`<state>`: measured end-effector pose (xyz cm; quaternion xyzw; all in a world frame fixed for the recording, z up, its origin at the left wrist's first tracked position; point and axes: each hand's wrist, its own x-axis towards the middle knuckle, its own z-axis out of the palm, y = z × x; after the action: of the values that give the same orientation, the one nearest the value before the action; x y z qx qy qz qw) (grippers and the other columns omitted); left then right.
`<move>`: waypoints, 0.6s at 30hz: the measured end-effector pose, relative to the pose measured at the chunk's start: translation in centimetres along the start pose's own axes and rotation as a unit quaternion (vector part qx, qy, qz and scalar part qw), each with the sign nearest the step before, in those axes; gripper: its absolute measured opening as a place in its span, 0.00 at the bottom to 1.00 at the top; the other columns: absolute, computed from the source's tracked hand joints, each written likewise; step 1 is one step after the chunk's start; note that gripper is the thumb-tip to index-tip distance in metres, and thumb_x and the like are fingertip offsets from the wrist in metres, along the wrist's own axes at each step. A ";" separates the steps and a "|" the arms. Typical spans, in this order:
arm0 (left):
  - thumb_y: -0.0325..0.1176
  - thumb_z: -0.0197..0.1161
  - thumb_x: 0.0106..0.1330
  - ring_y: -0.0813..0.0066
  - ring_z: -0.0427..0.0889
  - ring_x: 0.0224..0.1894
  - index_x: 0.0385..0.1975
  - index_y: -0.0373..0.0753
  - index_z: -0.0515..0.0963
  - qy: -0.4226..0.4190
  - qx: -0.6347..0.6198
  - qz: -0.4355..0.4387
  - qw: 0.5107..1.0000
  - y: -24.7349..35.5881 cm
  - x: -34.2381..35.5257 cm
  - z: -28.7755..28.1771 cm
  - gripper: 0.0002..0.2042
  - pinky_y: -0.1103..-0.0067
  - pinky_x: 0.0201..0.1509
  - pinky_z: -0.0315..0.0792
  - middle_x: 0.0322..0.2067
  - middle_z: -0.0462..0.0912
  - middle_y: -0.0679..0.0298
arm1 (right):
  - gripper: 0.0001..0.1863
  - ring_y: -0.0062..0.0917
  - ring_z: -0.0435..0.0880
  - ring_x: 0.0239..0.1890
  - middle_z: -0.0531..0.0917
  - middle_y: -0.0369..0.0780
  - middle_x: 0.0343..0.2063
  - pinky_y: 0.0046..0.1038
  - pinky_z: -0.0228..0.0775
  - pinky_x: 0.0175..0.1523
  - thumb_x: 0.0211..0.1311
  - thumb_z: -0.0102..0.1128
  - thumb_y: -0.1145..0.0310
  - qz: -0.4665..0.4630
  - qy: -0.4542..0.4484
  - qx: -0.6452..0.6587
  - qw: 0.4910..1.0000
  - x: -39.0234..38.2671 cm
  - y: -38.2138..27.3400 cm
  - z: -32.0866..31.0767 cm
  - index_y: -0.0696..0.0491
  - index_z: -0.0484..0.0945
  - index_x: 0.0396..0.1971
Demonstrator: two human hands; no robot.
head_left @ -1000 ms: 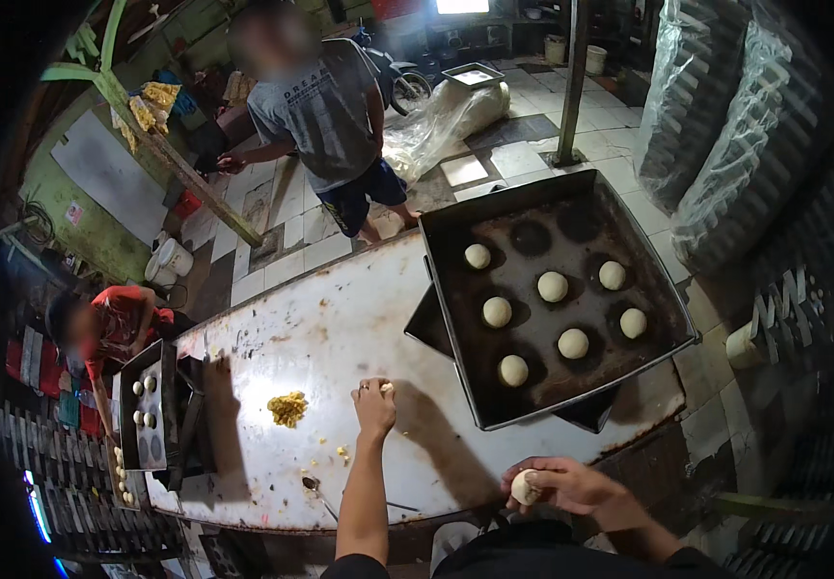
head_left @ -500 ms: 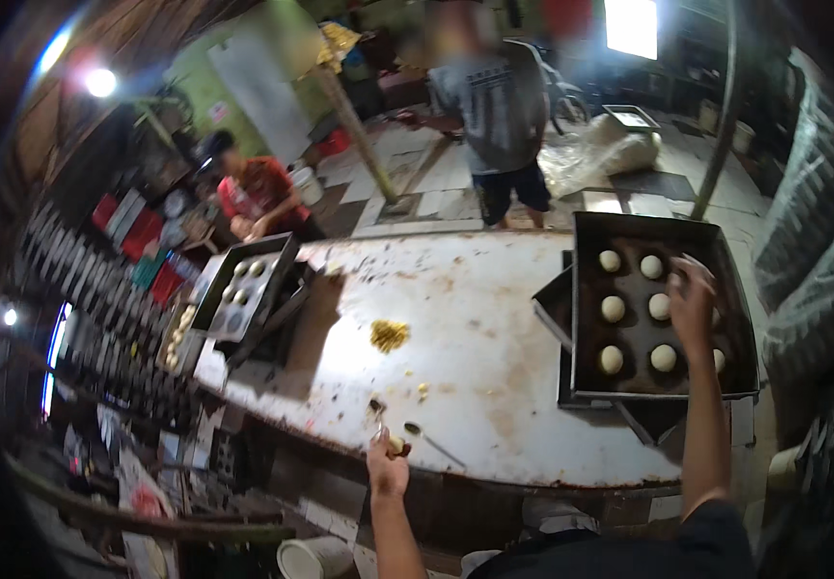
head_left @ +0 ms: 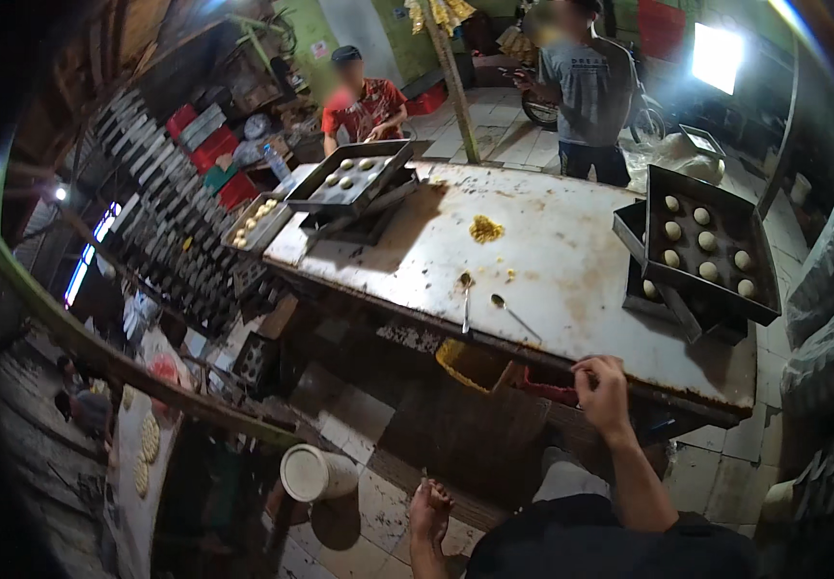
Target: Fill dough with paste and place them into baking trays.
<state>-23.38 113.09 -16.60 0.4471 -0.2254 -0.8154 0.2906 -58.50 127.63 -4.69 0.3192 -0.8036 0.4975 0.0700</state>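
My left hand [head_left: 430, 513] is below the table's front edge, fingers curled closed; a small thin tip shows above them, too small to name. My right hand [head_left: 604, 396] is at the front edge of the white-topped table [head_left: 571, 280], fingers bent inward, what lies within them hidden. Two spoons lie on the tabletop: one spoon [head_left: 466, 304] with its handle toward the edge, another spoon [head_left: 516, 318] slanting to its right. Farther back is a small heap of yellow crumbly filling [head_left: 486, 229]. On the right, a dark baking tray [head_left: 716, 289] holds several pale dough balls [head_left: 706, 241].
Another tray of dough balls [head_left: 349, 205] rests on stacked trays at the table's left end. A yellow crate [head_left: 475, 367] is under the table, a white bucket [head_left: 318, 473] on the floor. Two people stand beyond the table. A wooden rail [head_left: 147, 362] crosses the left side.
My right hand has left the dough tray for the table's front edge. My left hand has let go of a spoon on the table and dropped back below the edge. The view has shifted.
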 end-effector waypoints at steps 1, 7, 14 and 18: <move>0.36 0.58 0.78 0.73 0.79 0.33 0.45 0.39 0.74 -0.007 -0.039 -0.010 0.999 0.1 -2.0 -1.2 0.08 0.71 0.39 0.75 0.34 0.78 0.64 | 0.05 0.44 0.79 0.48 0.85 0.46 0.38 0.39 0.70 0.57 0.60 0.61 0.75 -0.021 -0.033 -0.006 0.999 -0.6 -1.4 0.7 0.57 0.85 0.31; 0.26 0.59 0.75 0.72 0.83 0.41 0.61 0.36 0.70 -0.014 0.027 0.084 0.996 2.2 -3.6 -4.3 0.16 0.75 0.47 0.80 0.40 0.80 0.60 | 0.06 0.40 0.77 0.52 0.83 0.44 0.42 0.39 0.69 0.60 0.61 0.62 0.73 -0.133 -0.167 0.079 0.974 -3.3 -10.2 5.1 0.57 0.84 0.35; 0.31 0.61 0.76 0.73 0.84 0.47 0.60 0.31 0.72 -0.193 0.079 0.081 0.975 8.9 -0.1 10.4 0.17 0.78 0.49 0.80 0.46 0.82 0.60 | 0.05 0.40 0.76 0.53 0.82 0.43 0.43 0.40 0.69 0.60 0.62 0.63 0.71 -0.220 -0.217 0.139 0.941 -3.2 -13.9 9.7 0.56 0.84 0.35; 0.32 0.59 0.77 0.81 0.82 0.41 0.50 0.32 0.78 -0.231 0.141 0.095 0.958 5.7 5.2 17.0 0.10 0.82 0.42 0.77 0.42 0.83 0.66 | 0.08 0.40 0.77 0.51 0.82 0.43 0.41 0.42 0.68 0.58 0.66 0.59 0.67 -0.246 -0.096 0.087 0.961 0.9 -9.7 14.9 0.56 0.83 0.34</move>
<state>-38.67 107.28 -7.69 0.2594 -0.4409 -0.8248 0.2408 -50.49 111.70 -4.35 0.5577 -0.6570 0.5001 0.0849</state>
